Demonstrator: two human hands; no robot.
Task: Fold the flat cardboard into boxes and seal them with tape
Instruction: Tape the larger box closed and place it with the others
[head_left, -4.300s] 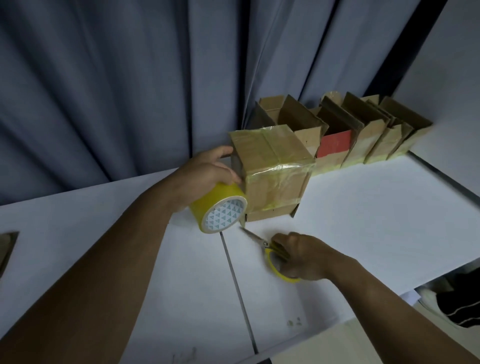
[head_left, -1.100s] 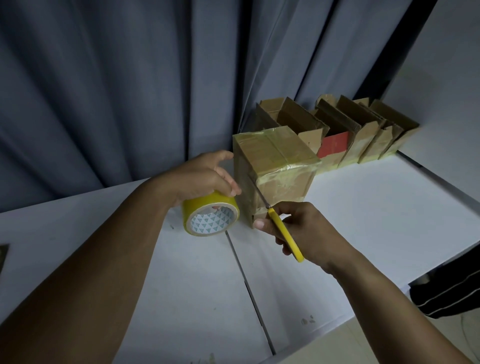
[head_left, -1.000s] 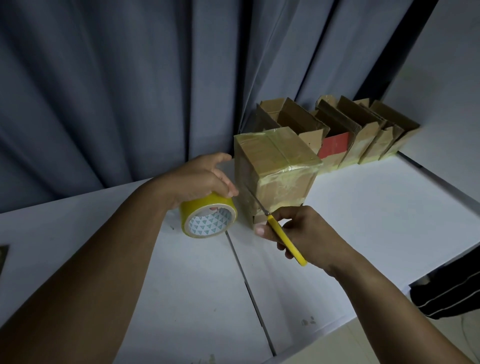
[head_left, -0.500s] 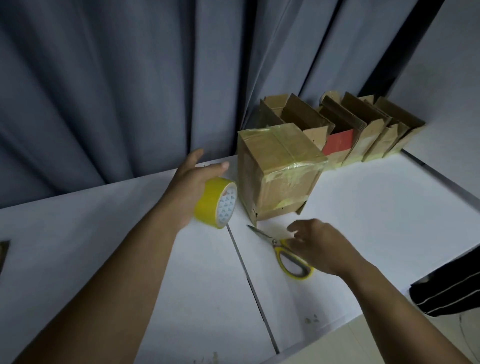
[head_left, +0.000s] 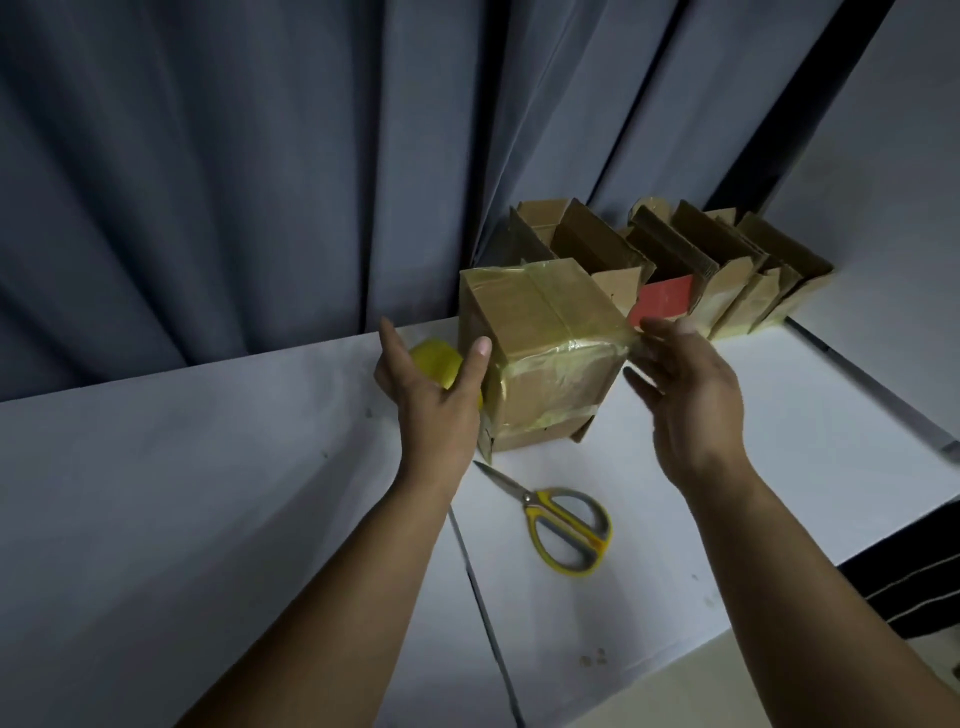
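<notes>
Grey curtain (head_left: 260, 182), white table (head_left: 208, 467); our left hand (head_left: 436, 395) and right hand (head_left: 685, 384), spread and empty, flank taped box (head_left: 545, 332); sealing step looks finished; next, grip both sides firmly.

Layout on the table (head_left: 208, 467).
We find the taped box (head_left: 540, 358) between our left hand (head_left: 431, 400) and right hand (head_left: 685, 395), tape roll (head_left: 435, 359) left, scissors (head_left: 566, 525) before it, open boxes (head_left: 675, 254) behind.
</notes>
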